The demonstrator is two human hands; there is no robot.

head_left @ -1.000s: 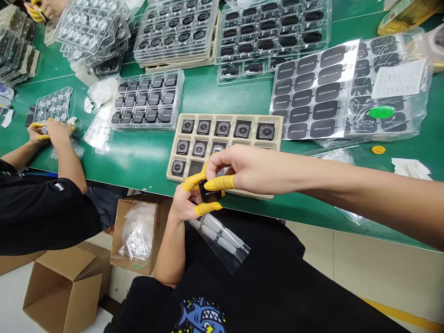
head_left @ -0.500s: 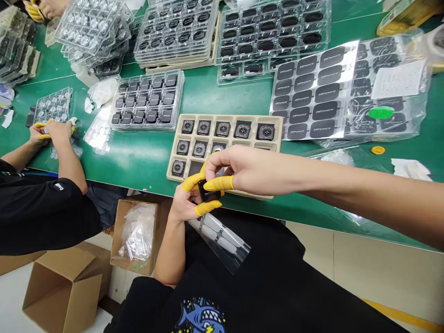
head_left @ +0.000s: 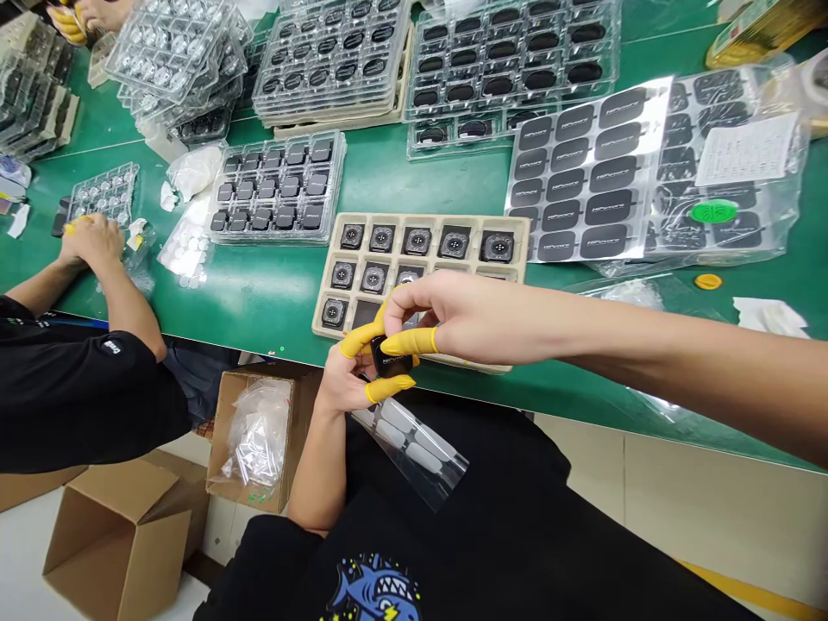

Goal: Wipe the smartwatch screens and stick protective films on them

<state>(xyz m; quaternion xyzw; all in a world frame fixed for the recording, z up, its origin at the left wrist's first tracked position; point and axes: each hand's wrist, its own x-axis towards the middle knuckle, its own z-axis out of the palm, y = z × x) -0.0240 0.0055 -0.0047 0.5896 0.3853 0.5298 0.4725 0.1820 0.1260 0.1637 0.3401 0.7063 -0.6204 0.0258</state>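
Observation:
My left hand (head_left: 353, 375), in yellow finger cots, is closed around a black square watch case (head_left: 392, 362) with pale lettering on its face. A clear film strip (head_left: 414, 444) with pale rounded labels hangs below that palm; how it is held is hidden. From the right, my right hand (head_left: 427, 323) reaches over, its cotted thumb laid on the watch case and its other fingers curled, partly hidden. Just beyond both hands lies a beige tray (head_left: 322, 289) with watch cases in its compartments, partly covered by my right hand and forearm.
A clear tray of dark watch cases (head_left: 272, 185) stands farther left. Sheets of dark printed films (head_left: 575, 181) lie to the right. Behind are stacked blister trays (head_left: 329, 52). At left, a co-worker's hands (head_left: 97, 241) rest on the bench. Cardboard boxes (head_left: 116, 535) stand below.
My hands and the watch case hold almost the same pose. The co-worker's hands at the left have come together and shifted slightly left. The whole view has drifted a little.

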